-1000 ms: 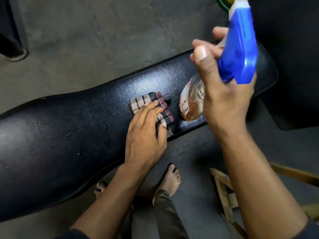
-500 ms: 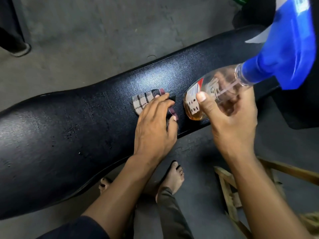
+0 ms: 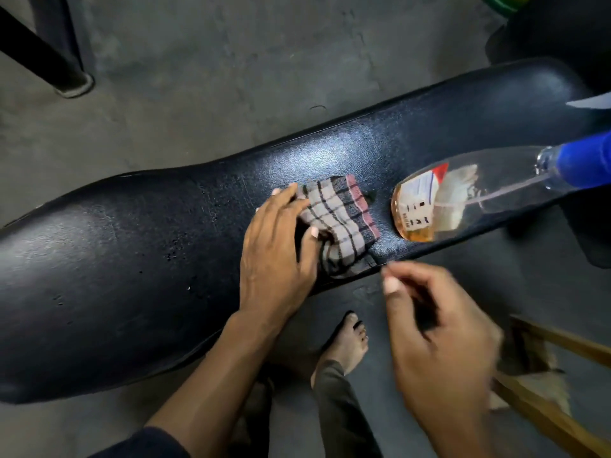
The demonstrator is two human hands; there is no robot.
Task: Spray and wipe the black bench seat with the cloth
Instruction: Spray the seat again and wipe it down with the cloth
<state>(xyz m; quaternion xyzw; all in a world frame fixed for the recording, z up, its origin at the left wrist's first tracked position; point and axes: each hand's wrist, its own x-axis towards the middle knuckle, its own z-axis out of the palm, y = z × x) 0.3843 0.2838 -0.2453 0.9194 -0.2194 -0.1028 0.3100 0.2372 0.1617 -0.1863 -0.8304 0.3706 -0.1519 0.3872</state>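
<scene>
bottle [image 3: 469, 196] lies on the seat [image 3: 132, 259], my right hand [image 3: 439, 345] empty and open, left hand [image 3: 277, 256] gripping the cloth [image 3: 340, 223]; i judge spraying done, wiping mostly left.

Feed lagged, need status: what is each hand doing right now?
Left hand: gripping the cloth on the bench seat.
Right hand: open, empty; the spray bottle lies on the seat.

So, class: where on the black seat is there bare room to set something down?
Free: the bench seat left of the left hand, and its far end beyond the spray bottle. Crowded: the cloth and bottle sit close together.
</scene>
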